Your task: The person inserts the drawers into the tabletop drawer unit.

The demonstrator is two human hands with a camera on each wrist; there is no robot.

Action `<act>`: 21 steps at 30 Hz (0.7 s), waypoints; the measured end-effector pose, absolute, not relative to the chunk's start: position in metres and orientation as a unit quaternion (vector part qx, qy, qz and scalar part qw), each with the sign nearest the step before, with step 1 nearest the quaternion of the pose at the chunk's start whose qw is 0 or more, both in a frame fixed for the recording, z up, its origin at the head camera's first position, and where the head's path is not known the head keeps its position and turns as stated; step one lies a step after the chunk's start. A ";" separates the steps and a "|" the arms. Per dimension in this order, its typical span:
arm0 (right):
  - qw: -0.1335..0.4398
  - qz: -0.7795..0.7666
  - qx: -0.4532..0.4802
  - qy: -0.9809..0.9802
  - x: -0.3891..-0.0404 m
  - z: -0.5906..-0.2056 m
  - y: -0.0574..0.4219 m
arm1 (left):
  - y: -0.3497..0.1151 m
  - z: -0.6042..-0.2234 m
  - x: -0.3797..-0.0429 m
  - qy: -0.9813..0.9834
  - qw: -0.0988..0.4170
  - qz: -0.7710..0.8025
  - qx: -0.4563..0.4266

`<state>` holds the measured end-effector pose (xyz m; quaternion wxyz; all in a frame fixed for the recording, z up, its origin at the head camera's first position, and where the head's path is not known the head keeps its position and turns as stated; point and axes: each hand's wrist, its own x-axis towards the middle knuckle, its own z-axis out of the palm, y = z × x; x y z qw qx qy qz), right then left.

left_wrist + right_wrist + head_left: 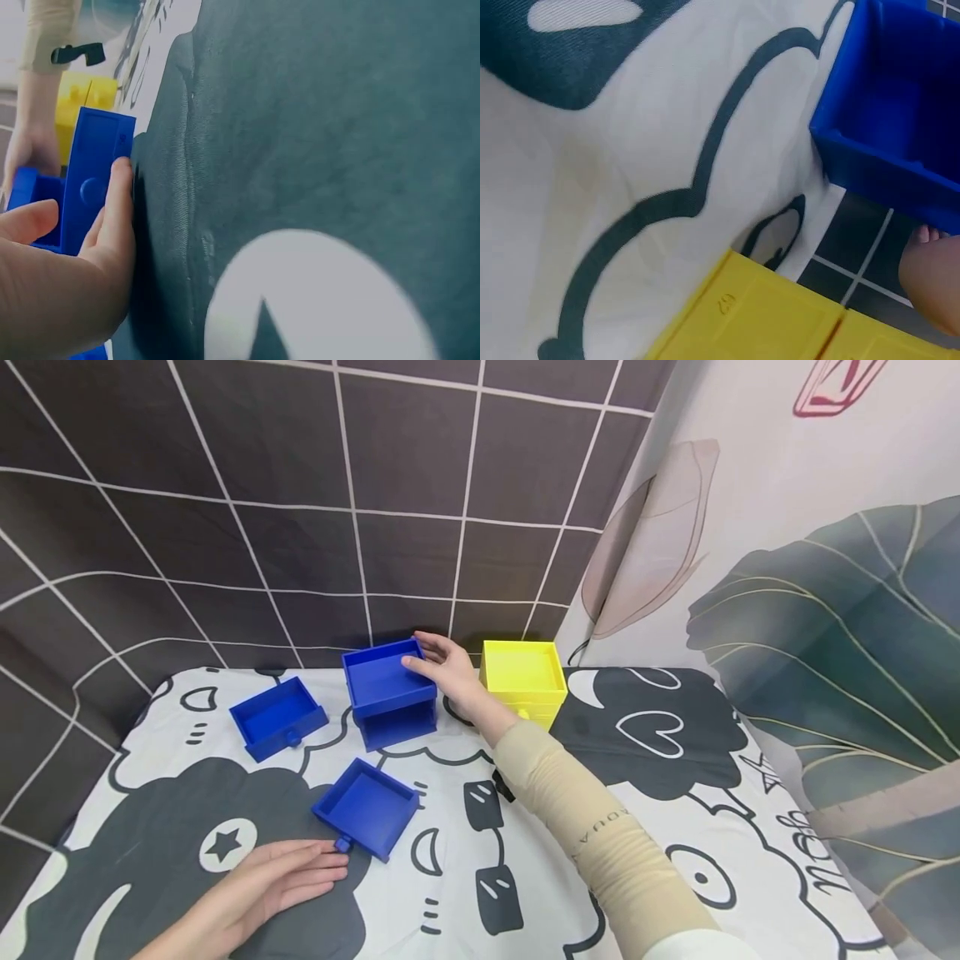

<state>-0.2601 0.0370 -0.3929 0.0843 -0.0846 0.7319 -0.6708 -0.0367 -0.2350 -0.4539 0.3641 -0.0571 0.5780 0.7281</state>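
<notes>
My right hand (457, 677) holds the right side of a blue drawer cabinet (386, 681), thumb over the top rim and fingers towards the back. In the right wrist view the cabinet's hollow front (907, 97) faces out, with part of the hand below it. Nearer to me, a blue drawer (367, 810) lies on the cloth, its round knob facing my left hand (281, 881). That hand's fingers are extended beside the knob; in the left wrist view they lie along the drawer's front (97, 150). Another blue drawer (277, 718) sits left of the cabinet.
A yellow drawer cabinet (525, 672) with its drawers in stands right of the blue one, close to my right forearm. The patterned cloth (450, 877) covers the table. Behind rises a dark gridded curtain (405, 460); a leaf-printed curtain (847, 627) hangs at the right.
</notes>
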 end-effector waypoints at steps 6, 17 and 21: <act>0.078 -0.678 -0.089 0.726 -0.261 -0.399 0.035 | -0.225 -0.454 -0.044 0.574 0.376 0.725 -0.067; 0.034 -0.701 -0.087 0.707 -0.260 -0.406 0.034 | -0.212 -0.453 -0.050 0.630 0.369 0.680 -0.065; 0.016 -0.703 -0.071 0.707 -0.257 -0.409 0.033 | -0.211 -0.453 -0.050 0.629 0.369 0.681 -0.069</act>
